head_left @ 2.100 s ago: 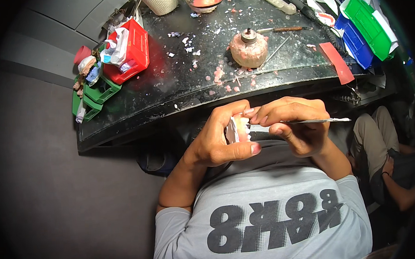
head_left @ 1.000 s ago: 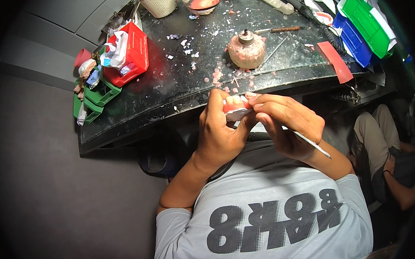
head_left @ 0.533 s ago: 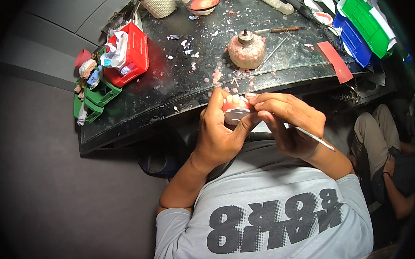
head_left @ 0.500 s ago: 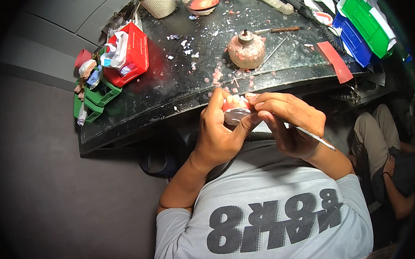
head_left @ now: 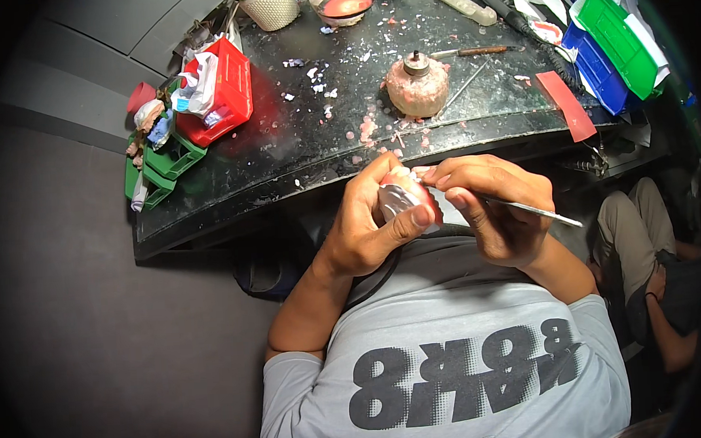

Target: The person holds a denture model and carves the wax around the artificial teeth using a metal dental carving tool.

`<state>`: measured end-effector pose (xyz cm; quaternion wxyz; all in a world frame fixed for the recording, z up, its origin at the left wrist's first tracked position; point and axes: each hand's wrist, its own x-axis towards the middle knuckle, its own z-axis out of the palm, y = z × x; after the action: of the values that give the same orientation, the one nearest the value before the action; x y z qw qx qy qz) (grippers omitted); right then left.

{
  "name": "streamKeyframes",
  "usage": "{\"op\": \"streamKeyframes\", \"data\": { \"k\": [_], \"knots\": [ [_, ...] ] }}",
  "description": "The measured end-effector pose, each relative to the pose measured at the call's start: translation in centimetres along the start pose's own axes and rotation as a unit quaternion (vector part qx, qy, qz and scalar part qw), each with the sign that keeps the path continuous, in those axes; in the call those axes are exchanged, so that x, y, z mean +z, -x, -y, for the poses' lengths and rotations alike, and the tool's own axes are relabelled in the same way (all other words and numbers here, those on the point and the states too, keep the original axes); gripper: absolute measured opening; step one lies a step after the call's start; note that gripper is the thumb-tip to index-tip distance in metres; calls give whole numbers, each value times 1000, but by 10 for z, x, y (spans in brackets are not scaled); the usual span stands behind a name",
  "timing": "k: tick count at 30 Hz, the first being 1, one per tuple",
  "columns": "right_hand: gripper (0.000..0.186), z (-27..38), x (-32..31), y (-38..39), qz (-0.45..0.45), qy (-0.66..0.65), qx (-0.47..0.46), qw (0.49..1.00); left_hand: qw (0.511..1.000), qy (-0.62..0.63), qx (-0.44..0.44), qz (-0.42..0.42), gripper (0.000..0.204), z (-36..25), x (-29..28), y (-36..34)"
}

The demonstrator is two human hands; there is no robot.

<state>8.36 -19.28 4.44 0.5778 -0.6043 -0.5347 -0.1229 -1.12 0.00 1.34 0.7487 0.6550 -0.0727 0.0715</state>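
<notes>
Head view, looking down: I see a dark, curved desk (head_left: 299,154) littered with pink and white crumbs, and below its near edge my two bare hands in front of a grey printed shirt (head_left: 453,356). Toward the desk's left end stands a red bin (head_left: 229,94) stuffed with a white bag, with stacked green trays (head_left: 161,161) just beside it at the left corner. At the right end lie a green tray (head_left: 614,27) and a blue tray (head_left: 592,67), one partly over the other, and a flat red strip (head_left: 566,104) rests near the front edge there. Near the middle of the desk sits a round, pinkish burner (head_left: 416,86) with a metal cap; a wooden-handled tool (head_left: 468,52) lies just behind it. A small bowl with pink contents (head_left: 345,3) stands at the far edge.

My left hand (head_left: 367,226) is closed around a small dental model (head_left: 405,200), pink and white with a metal part, held just below the desk's near edge; the thumb presses across its front. My right hand (head_left: 497,211) grips a thin metal instrument (head_left: 536,209) in a pen-like pinch, the fingers closed on its shaft. The tip meets the model, and the handle points off to the right. Another person's knee and arm (head_left: 655,282) show at the right margin.
</notes>
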Motion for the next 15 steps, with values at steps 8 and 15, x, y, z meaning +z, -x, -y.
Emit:
{"op": "streamKeyframes", "data": {
  "k": [8,15],
  "knots": [
    [10,0,-1,0,15,-24,7,1000,990,98,-81,60,47,-9,-2,-3],
    [8,-7,-2,1,29,-97,18,995,984,119,-105,80,46,-9,1,-2]
  ]
}}
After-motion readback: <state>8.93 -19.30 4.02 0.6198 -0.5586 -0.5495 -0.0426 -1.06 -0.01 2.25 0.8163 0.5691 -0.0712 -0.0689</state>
